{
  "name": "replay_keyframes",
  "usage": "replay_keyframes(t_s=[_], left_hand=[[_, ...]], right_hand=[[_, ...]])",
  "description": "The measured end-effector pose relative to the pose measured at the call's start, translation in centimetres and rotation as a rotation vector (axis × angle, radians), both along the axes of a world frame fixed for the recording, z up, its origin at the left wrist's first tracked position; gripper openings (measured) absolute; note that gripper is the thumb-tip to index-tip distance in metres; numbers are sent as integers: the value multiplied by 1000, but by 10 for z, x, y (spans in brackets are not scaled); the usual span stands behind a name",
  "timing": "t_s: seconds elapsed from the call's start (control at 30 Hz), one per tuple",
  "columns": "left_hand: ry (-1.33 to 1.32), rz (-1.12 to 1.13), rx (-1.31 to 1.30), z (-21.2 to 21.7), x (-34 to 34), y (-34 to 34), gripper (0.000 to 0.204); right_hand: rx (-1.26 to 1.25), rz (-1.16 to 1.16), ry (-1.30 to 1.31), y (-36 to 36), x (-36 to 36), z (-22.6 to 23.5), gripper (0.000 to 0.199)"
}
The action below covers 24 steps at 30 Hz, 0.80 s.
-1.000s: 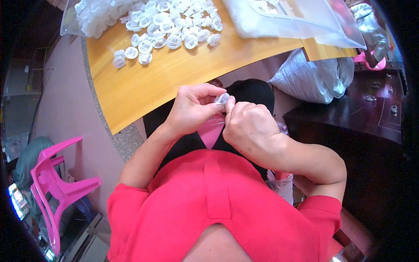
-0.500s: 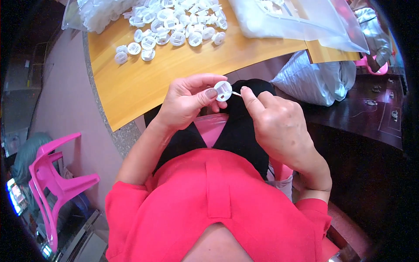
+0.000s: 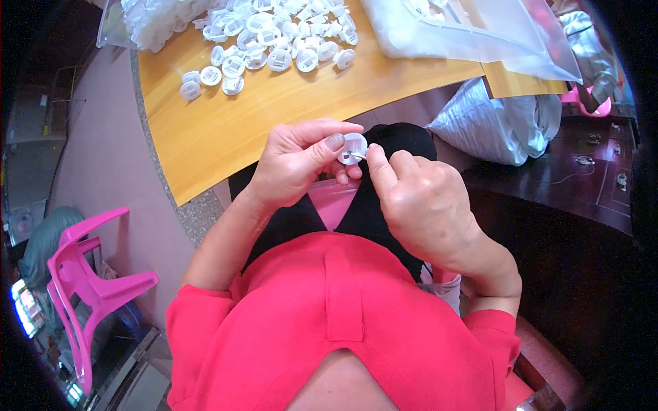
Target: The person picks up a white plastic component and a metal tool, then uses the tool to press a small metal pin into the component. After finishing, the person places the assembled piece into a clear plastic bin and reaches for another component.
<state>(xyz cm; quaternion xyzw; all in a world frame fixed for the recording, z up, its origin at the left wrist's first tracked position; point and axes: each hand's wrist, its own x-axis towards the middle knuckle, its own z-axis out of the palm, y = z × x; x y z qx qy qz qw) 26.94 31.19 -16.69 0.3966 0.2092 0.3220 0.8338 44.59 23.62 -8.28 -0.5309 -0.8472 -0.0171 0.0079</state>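
Note:
Above my lap, my left hand (image 3: 293, 164) pinches a round white plastic piece (image 3: 354, 143) between thumb and fingers, its slotted face turned up. My right hand (image 3: 430, 205) closes on a thin, light-coloured tool (image 3: 359, 157); most of it is hidden in the fingers. The tool's tip meets the piece near a small dark opening on its lower side. How deep the tip goes I cannot tell. Beyond my hands, many similar white pieces (image 3: 279, 59) lie in a loose heap on the wooden table (image 3: 212, 137).
A clear plastic bin (image 3: 473, 42) stands on the table at the far right, beside a bag of white pieces (image 3: 161, 20) at the far left. Below the table's right end rests a pale sack (image 3: 497, 127). A pink chair (image 3: 99, 291) is at the left, a dark surface (image 3: 569, 164) at the right.
My right hand has moved left and slightly down, bringing the tool from the piece's edge over its face to the small opening. The left hand keeps its hold, shifted very slightly.

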Motion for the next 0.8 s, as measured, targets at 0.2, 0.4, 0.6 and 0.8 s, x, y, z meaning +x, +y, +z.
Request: replay_keyframes(t_s=[0.2,0.4,0.6,0.8], left_hand=[[-5,-7,-27,3,0,-1,28],[68,-6,-37,7,1,-3,24],[117,-49,-81,7,-1,-2,19],[171,-60,-118,6,3,-5,16]], right_hand=[[-22,4,-77,0,-5,2,33],[-111,86,-108,4,-5,8,26],[-30,221,-136,9,-8,8,11],[-75,237,-10,9,-4,2,10]])
